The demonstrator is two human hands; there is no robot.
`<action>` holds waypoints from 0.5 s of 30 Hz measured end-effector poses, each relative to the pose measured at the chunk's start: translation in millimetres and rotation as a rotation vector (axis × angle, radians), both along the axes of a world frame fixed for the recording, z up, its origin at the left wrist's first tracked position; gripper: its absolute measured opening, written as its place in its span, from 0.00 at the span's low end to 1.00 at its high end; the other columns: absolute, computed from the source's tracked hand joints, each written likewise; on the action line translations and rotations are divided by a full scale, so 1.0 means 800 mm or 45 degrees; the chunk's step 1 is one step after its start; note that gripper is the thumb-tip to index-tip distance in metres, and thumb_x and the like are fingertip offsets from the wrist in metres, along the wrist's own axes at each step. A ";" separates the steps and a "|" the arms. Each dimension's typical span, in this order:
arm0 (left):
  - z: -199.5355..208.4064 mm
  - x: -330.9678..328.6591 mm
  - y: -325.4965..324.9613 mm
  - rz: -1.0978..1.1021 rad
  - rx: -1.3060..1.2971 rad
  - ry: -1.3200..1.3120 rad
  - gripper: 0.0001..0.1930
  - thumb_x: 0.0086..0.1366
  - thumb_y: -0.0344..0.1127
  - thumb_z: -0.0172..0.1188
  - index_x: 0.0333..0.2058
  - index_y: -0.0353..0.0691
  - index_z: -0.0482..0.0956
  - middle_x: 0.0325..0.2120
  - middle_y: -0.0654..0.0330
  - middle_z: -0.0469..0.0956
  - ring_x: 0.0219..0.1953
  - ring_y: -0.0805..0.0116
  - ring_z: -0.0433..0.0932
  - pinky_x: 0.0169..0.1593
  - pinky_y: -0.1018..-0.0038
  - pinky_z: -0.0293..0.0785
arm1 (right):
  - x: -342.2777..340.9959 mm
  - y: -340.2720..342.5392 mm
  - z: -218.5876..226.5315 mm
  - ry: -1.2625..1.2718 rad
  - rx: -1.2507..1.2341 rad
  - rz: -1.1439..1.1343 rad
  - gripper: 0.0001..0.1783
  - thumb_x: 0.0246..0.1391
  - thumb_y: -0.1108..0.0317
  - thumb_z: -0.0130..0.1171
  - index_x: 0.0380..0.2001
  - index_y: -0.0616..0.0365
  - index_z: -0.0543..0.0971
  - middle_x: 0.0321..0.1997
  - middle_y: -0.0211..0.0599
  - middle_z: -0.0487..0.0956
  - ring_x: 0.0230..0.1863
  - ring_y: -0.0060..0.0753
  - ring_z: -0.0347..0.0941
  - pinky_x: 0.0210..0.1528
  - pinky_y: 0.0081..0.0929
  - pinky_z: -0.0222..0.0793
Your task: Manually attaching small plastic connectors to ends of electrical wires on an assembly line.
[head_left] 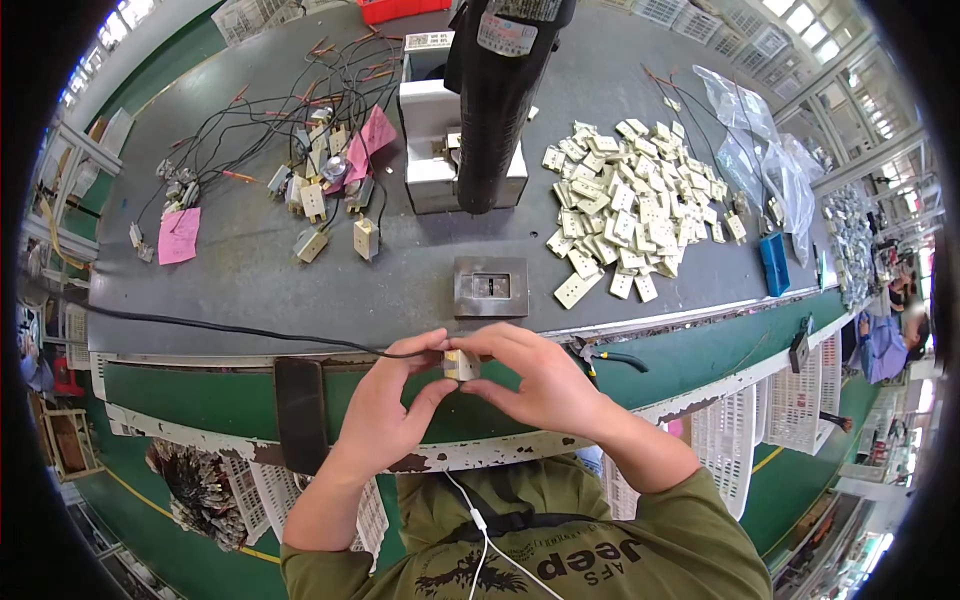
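A small cream plastic block with squared edges (462, 365) is held above the near edge of the bench, between two bare hands. The left hand (388, 402) is nearly closed, thumb and fingertips pinching the block's left side; the right hand (535, 375) grips the other side the same way, fingers curled above and thumb below. A thin, smooth black cable (250, 328) sweeps in from the left to the left fingertips; where it meets the block is hidden.

Work on this piece looks unfinished, since both hands are on it; whether its parts are fully closed cannot be told. Just beyond sits a dark grey square metal block with a rectangular recess (465, 290), and no cream piece shows in it. Behind that stands a machine with a boxy white base (430, 190) and a thick, glossy black column (500, 120).

To the right, a large heap of loose cream rectangular plates with small holes (640, 215) suggests that much remains. To the left, cream-and-grey blocks on tangled black cables (313, 203) lie beside creased pink paper slips (179, 237); whether these are finished cannot be told. All rest on a flat, dark grey bench (380, 290). Near its edge, beside the right hand, lie cutters with black-and-yellow handles (622, 360).
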State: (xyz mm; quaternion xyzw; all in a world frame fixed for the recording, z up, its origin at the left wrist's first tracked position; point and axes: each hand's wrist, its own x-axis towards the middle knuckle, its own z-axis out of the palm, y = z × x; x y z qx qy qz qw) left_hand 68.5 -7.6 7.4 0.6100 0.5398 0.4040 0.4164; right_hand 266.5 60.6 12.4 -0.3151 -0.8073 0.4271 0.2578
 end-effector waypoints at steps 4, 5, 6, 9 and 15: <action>0.002 -0.003 0.004 0.018 -0.004 -0.030 0.28 0.57 0.25 0.65 0.56 0.38 0.68 0.48 0.54 0.75 0.48 0.63 0.78 0.52 0.70 0.74 | -0.006 -0.001 0.005 0.019 -0.098 -0.041 0.25 0.45 0.76 0.67 0.50 0.56 0.77 0.44 0.38 0.77 0.43 0.38 0.77 0.44 0.31 0.74; 0.001 -0.003 0.004 0.021 -0.006 -0.033 0.28 0.57 0.25 0.65 0.56 0.38 0.68 0.48 0.54 0.75 0.48 0.63 0.78 0.52 0.70 0.74 | -0.006 -0.002 0.004 0.015 -0.100 -0.038 0.25 0.45 0.76 0.67 0.50 0.56 0.77 0.44 0.38 0.77 0.43 0.38 0.77 0.44 0.31 0.74; -0.001 -0.002 0.004 0.024 -0.005 -0.032 0.28 0.57 0.25 0.65 0.57 0.38 0.68 0.48 0.54 0.75 0.48 0.63 0.78 0.52 0.70 0.74 | -0.007 -0.002 0.003 0.020 -0.068 -0.042 0.25 0.44 0.76 0.68 0.50 0.56 0.77 0.43 0.39 0.77 0.43 0.39 0.77 0.44 0.31 0.74; -0.003 0.001 0.003 0.047 0.001 -0.036 0.28 0.56 0.24 0.65 0.56 0.39 0.69 0.48 0.54 0.74 0.48 0.63 0.78 0.52 0.70 0.74 | -0.007 -0.001 -0.001 0.024 0.004 -0.044 0.26 0.44 0.76 0.68 0.49 0.56 0.77 0.43 0.39 0.78 0.42 0.40 0.77 0.44 0.31 0.74; -0.009 0.004 0.004 0.052 0.173 -0.025 0.23 0.55 0.23 0.66 0.50 0.37 0.71 0.44 0.54 0.74 0.44 0.61 0.77 0.49 0.71 0.75 | -0.005 -0.010 0.003 0.025 0.105 -0.061 0.25 0.44 0.77 0.67 0.49 0.58 0.77 0.41 0.40 0.78 0.40 0.42 0.77 0.42 0.31 0.74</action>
